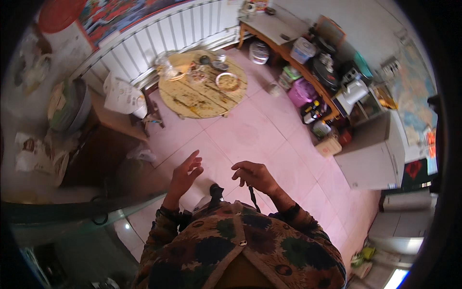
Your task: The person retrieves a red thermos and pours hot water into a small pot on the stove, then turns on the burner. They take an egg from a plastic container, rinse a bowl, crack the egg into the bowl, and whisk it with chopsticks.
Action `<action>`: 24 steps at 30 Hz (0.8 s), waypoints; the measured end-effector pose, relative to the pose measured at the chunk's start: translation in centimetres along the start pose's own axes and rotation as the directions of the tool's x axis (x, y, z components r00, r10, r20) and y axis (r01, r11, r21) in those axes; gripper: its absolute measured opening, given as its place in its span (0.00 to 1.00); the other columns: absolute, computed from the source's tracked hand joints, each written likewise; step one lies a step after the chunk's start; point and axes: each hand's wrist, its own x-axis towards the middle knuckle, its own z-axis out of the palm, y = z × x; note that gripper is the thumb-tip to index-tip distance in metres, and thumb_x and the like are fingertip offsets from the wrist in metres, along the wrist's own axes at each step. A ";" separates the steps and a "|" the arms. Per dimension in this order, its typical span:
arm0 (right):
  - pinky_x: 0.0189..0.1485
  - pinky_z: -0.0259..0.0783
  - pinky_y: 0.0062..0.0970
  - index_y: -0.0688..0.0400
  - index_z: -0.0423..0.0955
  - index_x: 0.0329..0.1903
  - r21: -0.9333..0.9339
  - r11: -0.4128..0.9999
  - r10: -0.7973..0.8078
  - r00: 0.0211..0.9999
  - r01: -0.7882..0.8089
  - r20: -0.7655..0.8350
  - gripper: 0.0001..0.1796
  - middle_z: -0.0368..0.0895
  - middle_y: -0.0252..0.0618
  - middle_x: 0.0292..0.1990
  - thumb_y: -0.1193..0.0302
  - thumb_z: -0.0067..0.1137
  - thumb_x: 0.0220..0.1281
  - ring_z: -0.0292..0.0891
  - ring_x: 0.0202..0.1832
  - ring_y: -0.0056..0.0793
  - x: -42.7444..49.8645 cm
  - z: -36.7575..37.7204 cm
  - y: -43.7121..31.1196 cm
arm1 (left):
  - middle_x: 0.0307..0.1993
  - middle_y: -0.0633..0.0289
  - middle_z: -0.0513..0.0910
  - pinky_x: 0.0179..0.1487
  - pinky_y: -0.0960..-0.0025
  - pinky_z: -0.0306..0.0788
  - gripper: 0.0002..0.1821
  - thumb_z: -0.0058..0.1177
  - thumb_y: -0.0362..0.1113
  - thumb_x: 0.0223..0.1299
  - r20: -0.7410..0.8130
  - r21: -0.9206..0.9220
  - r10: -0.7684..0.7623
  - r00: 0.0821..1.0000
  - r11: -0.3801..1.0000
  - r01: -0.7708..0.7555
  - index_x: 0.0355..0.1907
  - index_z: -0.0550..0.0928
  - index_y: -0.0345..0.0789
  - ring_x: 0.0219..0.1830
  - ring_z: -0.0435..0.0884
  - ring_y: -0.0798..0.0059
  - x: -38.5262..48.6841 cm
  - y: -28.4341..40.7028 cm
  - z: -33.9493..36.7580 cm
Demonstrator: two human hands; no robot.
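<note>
My left hand (186, 175) hovers in front of my body with its fingers apart and nothing in it. To its right, my right hand (257, 176) is held up with loosely bent fingers and no object visible between them. A thin dark strap (253, 200) hangs just below the right hand; whether it touches the hand is unclear. Ahead of both hands stands a low round wooden table (196, 103) with a stained top. On it are a bowl of food (227, 82), a small dish (197, 76), a dark lidded or bowl-shaped item (219, 65) and a clear plastic bag (168, 68).
Pink floor tiles (249, 126) stretch between me and the table. At left are a wooden cabinet (119, 123) with a white sack (124, 95) and an open door edge (119, 206). A long side table (263, 30) and a white cabinet (371, 166) line the right.
</note>
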 end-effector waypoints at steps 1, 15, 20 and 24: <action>0.30 0.73 0.19 0.63 0.76 0.53 -0.024 1.000 0.021 1.000 -0.021 0.013 0.12 0.86 0.35 0.35 0.74 0.51 0.71 0.79 0.29 0.16 1.4 -0.3 -0.2 | 0.53 0.55 0.83 0.61 0.65 0.73 0.32 0.60 0.36 0.65 -0.024 -0.037 -0.067 0.997 0.997 0.066 0.71 0.67 0.39 0.53 0.82 0.69 0.4 0.1 -0.6; 0.32 0.76 0.24 0.64 0.76 0.51 -0.017 0.991 -0.113 0.905 0.131 0.411 0.11 0.85 0.37 0.33 0.71 0.52 0.72 0.80 0.28 0.20 15.9 -5.2 -3.1 | 0.67 0.52 0.70 0.68 0.65 0.65 0.35 0.56 0.35 0.68 -0.467 -0.185 -0.277 0.840 0.959 0.213 0.75 0.60 0.36 0.70 0.68 0.66 1.8 0.4 -4.4; 0.33 0.76 0.22 0.62 0.76 0.51 -0.020 0.977 -0.176 0.853 0.213 0.491 0.11 0.85 0.36 0.33 0.71 0.53 0.72 0.79 0.27 0.18 19.8 -7.7 -3.8 | 0.71 0.48 0.65 0.70 0.61 0.61 0.45 0.62 0.55 0.62 -0.708 0.229 -0.097 0.699 0.905 0.358 0.75 0.60 0.36 0.73 0.63 0.59 2.2 1.0 -5.9; 0.32 0.75 0.21 0.64 0.76 0.51 -0.044 0.987 -0.105 0.831 0.154 0.546 0.11 0.86 0.35 0.33 0.72 0.53 0.72 0.78 0.27 0.17 21.4 -9.1 -3.6 | 0.75 0.49 0.57 0.74 0.61 0.55 0.44 0.60 0.47 0.65 -0.900 -0.030 -0.186 0.393 0.928 0.372 0.76 0.55 0.34 0.75 0.59 0.54 0.2 -0.4 -8.1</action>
